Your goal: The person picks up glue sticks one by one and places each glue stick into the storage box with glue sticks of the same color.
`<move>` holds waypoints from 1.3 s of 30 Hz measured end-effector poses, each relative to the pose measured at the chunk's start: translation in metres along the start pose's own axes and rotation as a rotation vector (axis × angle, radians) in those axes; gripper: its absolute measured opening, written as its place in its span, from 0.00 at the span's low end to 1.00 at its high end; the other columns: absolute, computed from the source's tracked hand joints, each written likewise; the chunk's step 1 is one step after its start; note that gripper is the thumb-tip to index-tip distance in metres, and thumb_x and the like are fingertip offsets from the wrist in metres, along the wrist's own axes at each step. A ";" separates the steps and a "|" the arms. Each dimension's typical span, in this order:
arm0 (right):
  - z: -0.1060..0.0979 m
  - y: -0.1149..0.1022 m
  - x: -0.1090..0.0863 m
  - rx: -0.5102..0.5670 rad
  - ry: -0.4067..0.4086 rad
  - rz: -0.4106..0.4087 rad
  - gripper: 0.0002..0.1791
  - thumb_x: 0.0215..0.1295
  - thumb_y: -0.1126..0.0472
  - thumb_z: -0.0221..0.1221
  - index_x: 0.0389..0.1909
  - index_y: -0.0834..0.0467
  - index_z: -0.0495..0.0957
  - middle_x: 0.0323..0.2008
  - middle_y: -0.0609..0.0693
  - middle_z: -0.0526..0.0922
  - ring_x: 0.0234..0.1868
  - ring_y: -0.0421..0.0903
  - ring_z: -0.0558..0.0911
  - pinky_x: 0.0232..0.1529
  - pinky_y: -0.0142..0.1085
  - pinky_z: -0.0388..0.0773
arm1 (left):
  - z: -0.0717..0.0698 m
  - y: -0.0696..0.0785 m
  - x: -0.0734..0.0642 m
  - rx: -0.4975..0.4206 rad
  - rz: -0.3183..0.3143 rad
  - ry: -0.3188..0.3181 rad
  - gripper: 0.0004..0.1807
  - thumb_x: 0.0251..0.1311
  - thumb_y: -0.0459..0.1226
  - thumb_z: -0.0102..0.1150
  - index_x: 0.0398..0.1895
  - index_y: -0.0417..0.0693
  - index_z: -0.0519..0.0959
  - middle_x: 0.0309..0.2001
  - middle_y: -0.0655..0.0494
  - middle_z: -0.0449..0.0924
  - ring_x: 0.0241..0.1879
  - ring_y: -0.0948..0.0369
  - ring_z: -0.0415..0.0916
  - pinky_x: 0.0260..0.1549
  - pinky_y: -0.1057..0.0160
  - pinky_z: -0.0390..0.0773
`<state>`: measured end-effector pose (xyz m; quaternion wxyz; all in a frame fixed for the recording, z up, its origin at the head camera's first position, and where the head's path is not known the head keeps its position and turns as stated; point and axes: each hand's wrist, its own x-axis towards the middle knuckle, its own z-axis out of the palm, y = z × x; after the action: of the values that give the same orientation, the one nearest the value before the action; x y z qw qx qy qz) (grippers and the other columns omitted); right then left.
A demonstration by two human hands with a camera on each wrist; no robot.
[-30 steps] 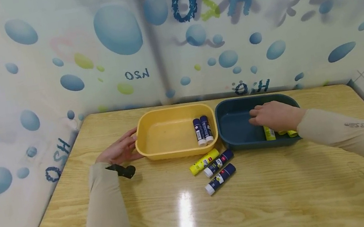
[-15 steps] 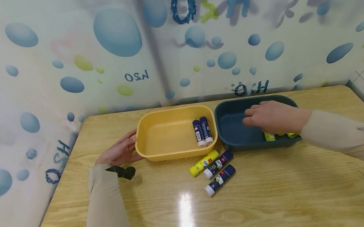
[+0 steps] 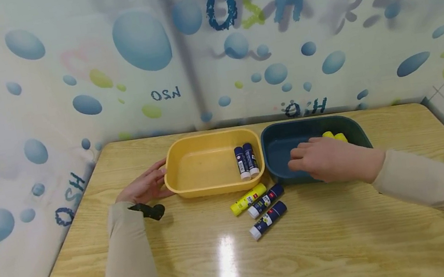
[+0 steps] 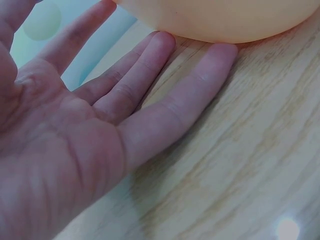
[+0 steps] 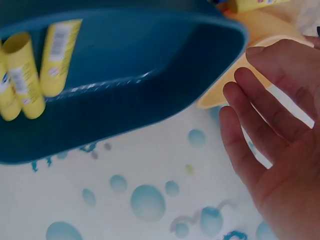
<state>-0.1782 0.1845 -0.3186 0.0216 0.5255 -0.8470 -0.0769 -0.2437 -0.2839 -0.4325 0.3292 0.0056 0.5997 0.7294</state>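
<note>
My left hand (image 3: 146, 185) lies at the left side of a yellow plastic bin (image 3: 200, 164), its straight fingertips against the outer wall, as the left wrist view shows. Two navy glue sticks (image 3: 242, 164) with white ends lie in that bin, toward its right. Over the dark blue bin (image 3: 281, 148) hovers my right hand (image 3: 331, 159), fingers extended and holding nothing. In the right wrist view, three yellow glue sticks (image 5: 24, 75) are inside the dark bin; the head view has them partly hidden behind the hand.
Before the bins, on the wooden table (image 3: 199, 265), lie a yellow glue stick (image 3: 249, 199), a navy glue stick (image 3: 265, 201) close beside it, and another navy one (image 3: 268, 220) nearer the front. A patterned curtain (image 3: 102, 55) stands behind the table.
My right hand has moved left and toward the front of the dark blue bin, uncovering the upper ends of yellow glue sticks. My left hand has stayed at the yellow bin.
</note>
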 end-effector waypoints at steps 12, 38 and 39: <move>0.026 -0.041 0.022 0.056 -0.157 -0.020 0.13 0.58 0.63 0.68 0.44 0.52 0.80 0.38 0.47 0.80 0.34 0.44 0.76 0.37 0.35 0.76 | 0.002 0.000 0.000 0.001 -0.003 0.006 0.31 0.77 0.41 0.37 0.78 0.55 0.42 0.75 0.47 0.44 0.61 0.59 0.64 0.56 0.43 0.70; 0.061 -0.077 0.044 -0.081 -0.119 -0.116 0.19 0.64 0.57 0.64 0.55 0.49 0.75 0.51 0.48 0.79 0.48 0.45 0.76 0.45 0.36 0.76 | 0.004 0.002 -0.002 -0.032 -0.017 0.028 0.30 0.77 0.40 0.37 0.77 0.58 0.44 0.74 0.48 0.44 0.59 0.60 0.65 0.57 0.44 0.69; 0.061 -0.077 0.045 -0.078 -0.122 -0.110 0.20 0.64 0.57 0.64 0.56 0.49 0.74 0.51 0.48 0.79 0.48 0.45 0.76 0.46 0.37 0.76 | 0.004 0.002 -0.002 -0.030 -0.018 0.030 0.30 0.77 0.40 0.37 0.77 0.58 0.44 0.74 0.48 0.44 0.59 0.60 0.64 0.57 0.44 0.69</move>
<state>-0.1366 0.1175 -0.3928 -0.0136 0.5642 -0.8131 -0.1428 -0.2413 -0.2811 -0.4286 0.3269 -0.0157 0.5934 0.7354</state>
